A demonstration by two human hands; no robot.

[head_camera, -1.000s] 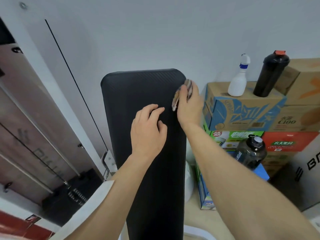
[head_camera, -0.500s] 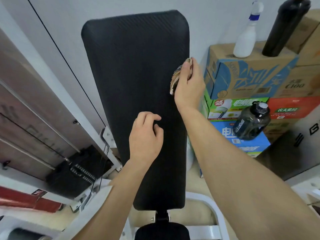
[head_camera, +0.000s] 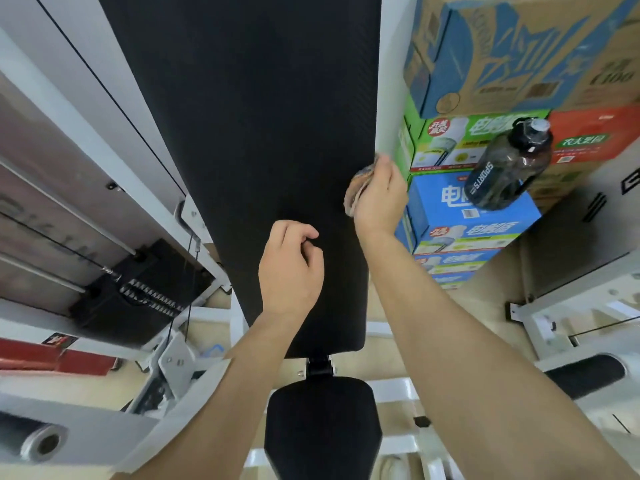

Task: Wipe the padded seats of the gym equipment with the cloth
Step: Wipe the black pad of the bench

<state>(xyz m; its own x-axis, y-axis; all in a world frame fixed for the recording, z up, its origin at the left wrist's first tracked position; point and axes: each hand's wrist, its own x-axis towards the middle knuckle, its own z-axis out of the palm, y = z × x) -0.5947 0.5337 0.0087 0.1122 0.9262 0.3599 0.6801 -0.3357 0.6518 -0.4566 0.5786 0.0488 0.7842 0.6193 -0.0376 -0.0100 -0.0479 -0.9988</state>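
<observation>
A: Right hand (head_camera: 377,199): fingers (head_camera: 382,168) curled tight round a crumpled, mottled brown-grey cloth (head_camera: 356,194), bunched into a wad. The wad is pressed on the right edge of the tall black padded backrest (head_camera: 263,133). Left hand (head_camera: 291,268): fingers (head_camera: 294,232) loosely curled, holding nothing, knuckles resting on the pad just left of and below the cloth.

B: Risks?

A: My read, three. One: the cloth is balled up, so only a small patch touches the pad and a stroke could leave unwiped stripes. Two: the wad sits right at the pad's edge; drift further right and it slides off into the gap beside the stacked printed cardboard boxes (head_camera: 485,209). Three: a dark translucent plastic sports bottle (head_camera: 509,164) stands on the blue box just right of the right hand. A wide elbow swing could knock it over.

B: Surfaces?

A: The backrest is matte black with a fine woven-looking texture, rounded corners, firm foam by its look. It should grip the cloth a bit. Below the wrists is a small black padded seat (head_camera: 322,420), same finish, on a white metal frame (head_camera: 398,386). It probably needs wiping too. Cloth looks soft and thin, folds visible.
</observation>
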